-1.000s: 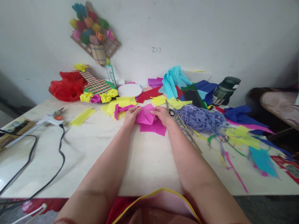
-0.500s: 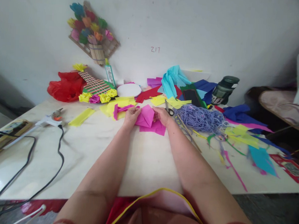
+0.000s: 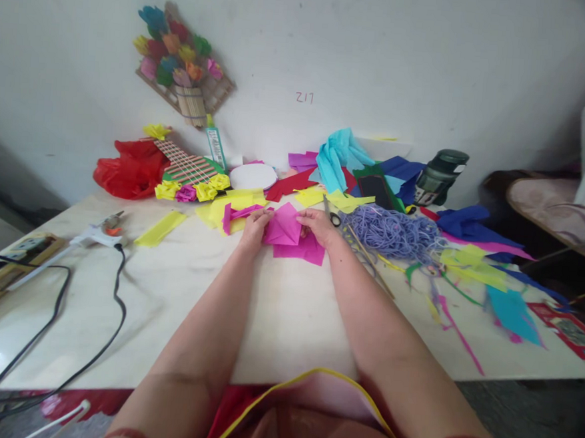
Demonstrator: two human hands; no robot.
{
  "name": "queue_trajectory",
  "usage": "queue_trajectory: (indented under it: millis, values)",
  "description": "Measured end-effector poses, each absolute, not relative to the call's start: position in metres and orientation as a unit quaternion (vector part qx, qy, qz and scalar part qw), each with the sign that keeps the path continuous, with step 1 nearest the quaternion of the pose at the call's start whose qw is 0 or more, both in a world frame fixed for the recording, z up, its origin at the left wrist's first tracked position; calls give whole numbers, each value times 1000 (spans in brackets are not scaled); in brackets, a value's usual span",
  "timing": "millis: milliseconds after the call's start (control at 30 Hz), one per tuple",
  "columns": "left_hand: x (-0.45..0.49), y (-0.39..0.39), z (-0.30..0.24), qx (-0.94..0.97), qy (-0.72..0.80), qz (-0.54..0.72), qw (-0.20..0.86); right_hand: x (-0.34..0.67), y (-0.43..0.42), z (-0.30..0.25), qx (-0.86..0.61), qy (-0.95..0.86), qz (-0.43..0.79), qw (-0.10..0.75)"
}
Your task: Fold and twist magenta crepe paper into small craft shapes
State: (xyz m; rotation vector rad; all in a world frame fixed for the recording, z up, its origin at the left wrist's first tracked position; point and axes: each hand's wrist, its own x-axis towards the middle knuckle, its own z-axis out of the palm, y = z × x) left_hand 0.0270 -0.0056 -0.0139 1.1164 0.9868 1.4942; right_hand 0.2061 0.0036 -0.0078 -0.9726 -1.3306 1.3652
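Both of my hands work a folded sheet of pink paper (image 3: 284,226) at the middle of the table. My left hand (image 3: 254,228) pinches its left edge with the fingers closed. My right hand (image 3: 318,226) grips the right edge, thumb on top. The folded piece rests on another flat pink sheet (image 3: 303,250) that lies on the table. Scissors (image 3: 331,215) lie just right of my right hand.
A heap of purple yarn (image 3: 392,231) and thin sticks lie to the right, with coloured paper scraps beyond. A glue gun (image 3: 94,233) and black cable (image 3: 89,325) lie on the left, a red bag (image 3: 128,167) and paper flowers (image 3: 194,191) behind, and a dark jar (image 3: 438,176) by the wall.
The hands stayed in place. The pink fold was lifted and creased upward half a second ago, then pressed flatter again.
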Motion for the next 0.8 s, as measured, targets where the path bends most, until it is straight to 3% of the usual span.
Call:
queue_trajectory:
  millis: [800]
  values:
    - [27, -6, -14, 458, 384, 596, 537, 205, -1, -4, -393, -538, 569, 482]
